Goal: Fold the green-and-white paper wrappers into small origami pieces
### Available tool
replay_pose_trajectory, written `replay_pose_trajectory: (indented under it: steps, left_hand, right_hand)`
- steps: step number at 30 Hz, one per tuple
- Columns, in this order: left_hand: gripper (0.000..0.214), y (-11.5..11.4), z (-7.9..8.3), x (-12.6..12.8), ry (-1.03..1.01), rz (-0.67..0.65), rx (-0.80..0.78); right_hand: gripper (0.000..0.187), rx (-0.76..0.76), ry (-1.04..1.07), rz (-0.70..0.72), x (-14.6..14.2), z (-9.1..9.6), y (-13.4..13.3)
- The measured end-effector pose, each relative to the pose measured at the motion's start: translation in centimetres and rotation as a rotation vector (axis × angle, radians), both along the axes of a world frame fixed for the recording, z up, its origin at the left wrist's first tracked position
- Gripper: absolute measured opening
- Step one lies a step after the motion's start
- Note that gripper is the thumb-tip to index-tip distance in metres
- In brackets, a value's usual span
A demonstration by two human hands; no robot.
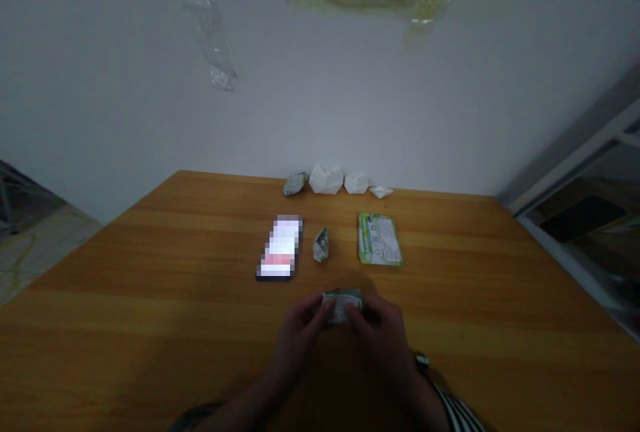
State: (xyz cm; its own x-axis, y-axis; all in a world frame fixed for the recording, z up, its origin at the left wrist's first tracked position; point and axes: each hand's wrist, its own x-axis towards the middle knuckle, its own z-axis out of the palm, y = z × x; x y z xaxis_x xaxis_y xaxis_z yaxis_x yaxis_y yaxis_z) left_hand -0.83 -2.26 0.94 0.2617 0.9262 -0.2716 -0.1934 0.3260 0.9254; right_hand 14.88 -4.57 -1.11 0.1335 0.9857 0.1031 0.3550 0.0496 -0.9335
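Low over the near middle of the wooden table (150,299), my left hand (300,329) and my right hand (383,332) meet around a small folded piece of green-and-white printed paper (342,302). Both hands pinch it, the left on its left side and the right on its right side. A watch sits on my right wrist above a striped sleeve.
Beyond the hands lie a phone (281,247), a small folded paper figure (321,245) and a flat green-and-white printed sheet (380,239). Several folded paper shapes (326,179) line the table's far edge against the white wall. A window frame stands at the right.
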Motion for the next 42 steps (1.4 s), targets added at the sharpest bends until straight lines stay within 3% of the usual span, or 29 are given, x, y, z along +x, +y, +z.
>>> replay_pose_trajectory:
  steps: [8,16,23,25,31,34,38,40,42]
  left_hand:
    - [0.033,0.0,-0.3,-0.1,-0.002,-0.049,-0.024]
    - [0.034,-0.1,-0.6,-0.1,-0.043,-0.061,-0.033]
    - [0.029,-0.1,-0.5,-0.5,0.046,-0.078,0.085]
    - [0.029,0.1,-0.2,-0.6,0.081,-0.086,0.125]
    - [0.028,0.4,0.1,-0.8,0.162,-0.086,0.192]
    - [0.027,0.5,0.0,-0.9,0.265,-0.156,0.278]
    - [0.029,0.5,0.0,-0.9,0.36,-0.372,0.408]
    - [0.029,0.5,-0.1,-0.9,0.37,-0.438,0.43]
    - [0.028,0.6,-0.3,-0.8,0.387,-0.419,0.418]
  right_hand:
    - [0.02,0.011,-0.036,-0.004,-0.1,0.4,-0.2]
    - [0.025,-0.039,0.073,-0.033,0.0,0.0,-0.2]
    - [0.038,-0.22,0.586,-0.014,0.2,-0.2,0.4]
    - [0.039,-0.276,0.631,0.011,0.4,-0.1,0.7]
    - [0.035,-0.199,0.431,0.036,1.3,-0.2,0.8]
    - [0.028,-0.156,0.232,0.171,2.1,0.0,0.8]
    - [0.027,-0.124,-0.078,0.428,2.9,0.7,0.7]
    - [0.031,-0.092,-0.174,0.479,3.0,0.9,0.7]
    - [0.029,-0.041,-0.23,0.461,2.8,0.9,0.5]
